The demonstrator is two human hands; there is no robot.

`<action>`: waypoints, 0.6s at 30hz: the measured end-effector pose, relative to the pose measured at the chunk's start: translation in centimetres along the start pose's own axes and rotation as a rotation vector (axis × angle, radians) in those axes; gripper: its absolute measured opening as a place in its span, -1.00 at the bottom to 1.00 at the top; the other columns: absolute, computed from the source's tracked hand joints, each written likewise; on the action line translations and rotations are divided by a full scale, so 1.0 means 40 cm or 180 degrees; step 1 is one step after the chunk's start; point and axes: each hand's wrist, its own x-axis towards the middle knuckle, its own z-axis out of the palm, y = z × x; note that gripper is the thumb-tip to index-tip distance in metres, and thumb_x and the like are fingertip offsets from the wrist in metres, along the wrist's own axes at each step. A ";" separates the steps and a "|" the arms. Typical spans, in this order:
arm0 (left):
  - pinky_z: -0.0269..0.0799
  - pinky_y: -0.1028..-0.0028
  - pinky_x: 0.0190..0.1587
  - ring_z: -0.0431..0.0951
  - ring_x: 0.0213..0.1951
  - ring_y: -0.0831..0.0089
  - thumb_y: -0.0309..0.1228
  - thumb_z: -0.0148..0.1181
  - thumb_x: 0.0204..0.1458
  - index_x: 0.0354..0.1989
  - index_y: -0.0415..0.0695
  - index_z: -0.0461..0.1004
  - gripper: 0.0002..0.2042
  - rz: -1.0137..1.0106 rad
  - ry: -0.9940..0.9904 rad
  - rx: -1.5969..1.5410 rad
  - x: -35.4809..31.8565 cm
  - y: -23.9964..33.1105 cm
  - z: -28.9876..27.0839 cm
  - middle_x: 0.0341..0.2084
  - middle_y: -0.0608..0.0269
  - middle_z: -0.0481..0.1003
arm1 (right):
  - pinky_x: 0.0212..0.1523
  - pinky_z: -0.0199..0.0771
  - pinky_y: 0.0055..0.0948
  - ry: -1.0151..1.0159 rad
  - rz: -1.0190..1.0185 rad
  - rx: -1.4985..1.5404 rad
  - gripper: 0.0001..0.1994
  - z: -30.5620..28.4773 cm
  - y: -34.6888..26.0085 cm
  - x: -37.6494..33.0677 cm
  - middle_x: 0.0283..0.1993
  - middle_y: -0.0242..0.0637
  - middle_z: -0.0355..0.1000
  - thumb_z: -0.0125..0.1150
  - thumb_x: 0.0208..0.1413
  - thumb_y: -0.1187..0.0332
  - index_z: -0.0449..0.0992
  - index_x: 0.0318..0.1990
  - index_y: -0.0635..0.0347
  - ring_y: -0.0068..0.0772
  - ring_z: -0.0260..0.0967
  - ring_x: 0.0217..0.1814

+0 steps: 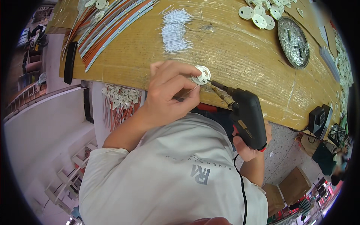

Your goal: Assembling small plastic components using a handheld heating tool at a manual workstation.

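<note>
Near the table's front edge my left hand is closed, its fingertips pinching a small round white plastic disc with slots in it. A thin white wire shows between the same hand's lower fingers. My right hand is wrapped round the grip of a black soldering gun, whose dark tip points left and lies at or very near the disc's lower right edge. Whether it touches, I cannot tell. A brassy feed tube runs under the tip. The gun's black cord hangs down over my shirt.
A pile of short white wires lies ahead, with LED strips to its left. Far right are more white discs and a round metal dish with shiny bits. A bin of wired discs stands below the table's left front edge.
</note>
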 end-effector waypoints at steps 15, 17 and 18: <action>0.19 0.32 0.06 0.61 -0.15 0.39 -0.61 0.43 -0.17 -0.44 -0.10 0.59 -0.84 -0.0120 -0.0137 -0.0086 0.004 0.002 -0.008 -0.14 0.27 0.64 | -0.47 0.49 -0.40 -0.0024 -0.0006 -0.0263 -0.87 0.009 -0.006 0.000 -0.57 -0.34 0.51 0.33 -0.07 0.33 0.57 -0.49 0.18 -0.25 0.52 -0.57; 0.19 0.33 0.06 0.61 -0.15 0.39 -0.60 0.43 -0.17 -0.44 -0.10 0.59 -0.84 -0.0112 -0.0134 -0.0118 0.004 0.001 -0.009 -0.14 0.27 0.64 | -0.48 0.48 -0.41 -0.0046 -0.0020 -0.0274 -0.87 0.010 -0.006 0.000 -0.58 -0.37 0.51 0.33 -0.07 0.32 0.56 -0.49 0.17 -0.26 0.53 -0.57; 0.19 0.33 0.06 0.61 -0.15 0.39 -0.60 0.43 -0.17 -0.44 -0.10 0.59 -0.84 -0.0110 -0.0134 -0.0119 0.004 0.001 -0.009 -0.14 0.27 0.64 | -0.48 0.48 -0.41 -0.0044 -0.0020 -0.0276 -0.87 0.011 -0.002 0.003 -0.58 -0.37 0.51 0.33 -0.07 0.32 0.56 -0.49 0.17 -0.26 0.53 -0.57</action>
